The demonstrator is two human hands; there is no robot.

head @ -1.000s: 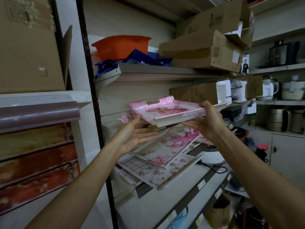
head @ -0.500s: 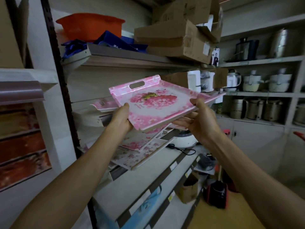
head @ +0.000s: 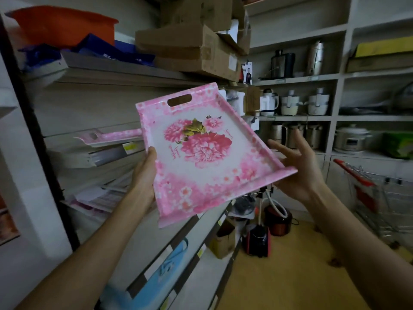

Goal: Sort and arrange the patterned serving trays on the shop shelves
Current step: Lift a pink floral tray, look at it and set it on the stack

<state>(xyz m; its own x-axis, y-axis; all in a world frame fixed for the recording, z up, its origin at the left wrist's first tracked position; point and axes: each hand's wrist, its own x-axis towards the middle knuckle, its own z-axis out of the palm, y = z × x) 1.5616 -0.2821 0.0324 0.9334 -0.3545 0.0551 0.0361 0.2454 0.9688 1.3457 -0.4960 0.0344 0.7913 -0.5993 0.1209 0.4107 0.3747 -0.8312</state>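
I hold a pink serving tray (head: 207, 153) with a big peony print and a cut-out handle, tilted so its face is toward me, in front of the shelves. My left hand (head: 145, 175) grips its left rim, thumb on top. My right hand (head: 297, 166) is beside the right rim near the lower corner, fingers spread; whether the palm touches the tray is unclear. Another pink tray (head: 107, 136) lies on the shelf behind. A blurred stack of patterned trays (head: 100, 195) rests on the shelf below it.
Cardboard boxes (head: 194, 48) and an orange basin (head: 64, 25) fill the top shelf. Cookers and kettles (head: 350, 137) line the right-hand shelves. A shopping cart (head: 380, 198) stands at the right. Small appliances (head: 257, 240) sit on the yellow floor.
The tray has come away from the shelf and tipped up to face me. My right hand has let go of its right edge and spread open. The view has swung right.
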